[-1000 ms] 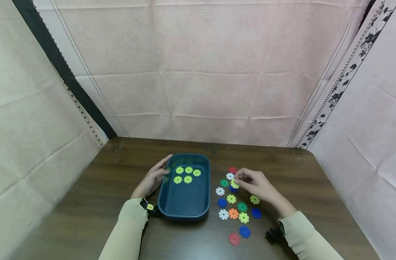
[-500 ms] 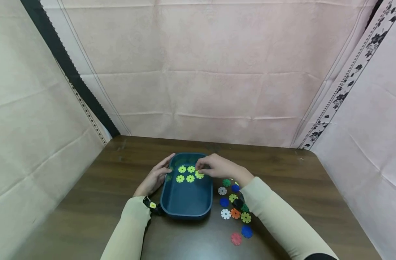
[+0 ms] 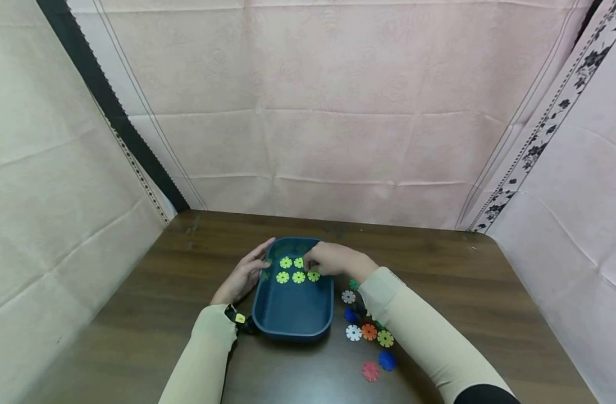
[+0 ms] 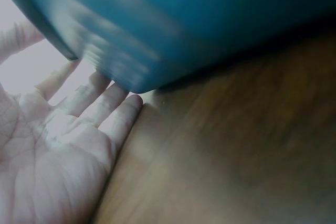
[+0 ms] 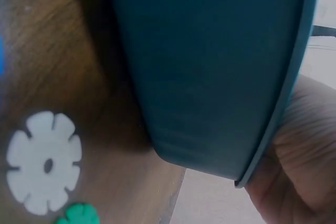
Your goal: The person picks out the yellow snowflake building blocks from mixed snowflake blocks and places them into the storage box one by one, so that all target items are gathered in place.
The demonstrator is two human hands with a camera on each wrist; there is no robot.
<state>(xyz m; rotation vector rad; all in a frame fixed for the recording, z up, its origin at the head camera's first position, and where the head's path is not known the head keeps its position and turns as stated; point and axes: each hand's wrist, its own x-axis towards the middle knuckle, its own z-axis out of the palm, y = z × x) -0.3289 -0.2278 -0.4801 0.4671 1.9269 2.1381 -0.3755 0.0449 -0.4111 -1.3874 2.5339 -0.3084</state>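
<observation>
The deep blue-green plastic tray [image 3: 292,311] lies on the table with several yellow-green notched plastic discs [image 3: 282,277] in two rows near its far end. My left hand [image 3: 243,276] holds its far left side, thumb over the rim and fingers along the outside wall [image 4: 121,40]. Over the far right rim reaches my right hand [image 3: 333,259]. Its bent fingers are low over the yellow-green discs at the right end of the rows, and one disc [image 3: 313,276] shows just below the thumb. Whether these fingertips pinch a disc is hidden; the right wrist view shows the tray's outside wall [image 5: 210,77].
Right of the tray lie loose notched discs: white [image 3: 354,333], orange [image 3: 369,332], yellow-green [image 3: 386,338], blue [image 3: 386,360] and red [image 3: 370,371]. My right sleeve [image 3: 414,320] covers others. Pale cloth [image 3: 333,112] hangs behind the wooden table [image 3: 414,247].
My right hand carried a yellow-green disc leftward from the loose discs into the tray. That disc now lies at the right end of the nearer row. My left hand kept its place on the tray.
</observation>
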